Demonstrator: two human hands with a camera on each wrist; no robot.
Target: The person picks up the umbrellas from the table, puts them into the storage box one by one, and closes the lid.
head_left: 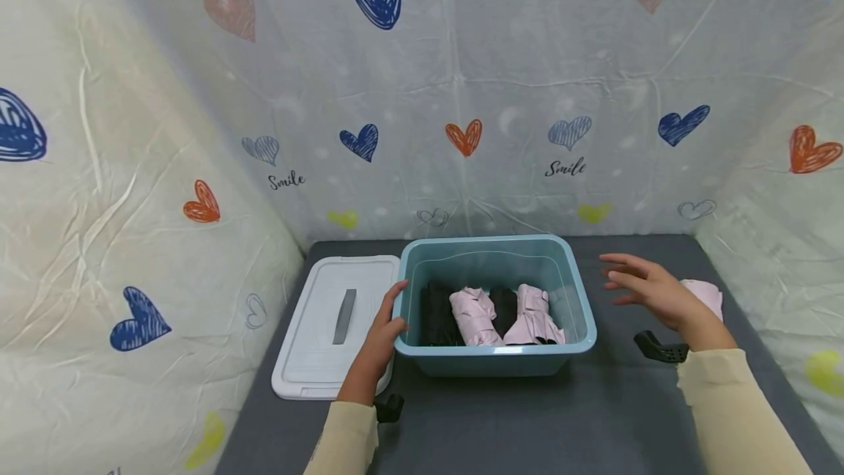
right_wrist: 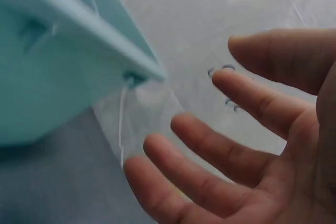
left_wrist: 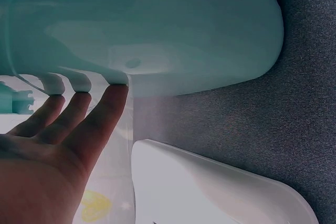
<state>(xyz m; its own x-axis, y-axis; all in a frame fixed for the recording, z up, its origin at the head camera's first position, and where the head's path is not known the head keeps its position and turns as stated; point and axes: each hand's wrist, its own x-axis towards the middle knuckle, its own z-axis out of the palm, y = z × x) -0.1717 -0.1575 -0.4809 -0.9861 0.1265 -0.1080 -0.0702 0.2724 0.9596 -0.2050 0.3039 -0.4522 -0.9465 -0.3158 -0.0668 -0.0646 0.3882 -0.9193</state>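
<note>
Two pink bundles (head_left: 473, 317) and two dark bundles (head_left: 440, 317) lie side by side inside the blue box (head_left: 491, 366), which stands near the middle of the far edge of the worktop (head_left: 593, 416). My left hand (head_left: 376, 339) touches the box at its left side, with the fingers straight. My right hand (head_left: 649, 292) is in the air to the right of the box, fingers spread and holding nothing; behind it, toward the right edge, a pink piece (head_left: 704, 293) is partly hidden. Near the left edge lies the white lid (head_left: 313, 336). I judge the bundles soft and light, best taken round the middle; the box seems stiff and rather slippery, so its rim is the better hold.
</note>
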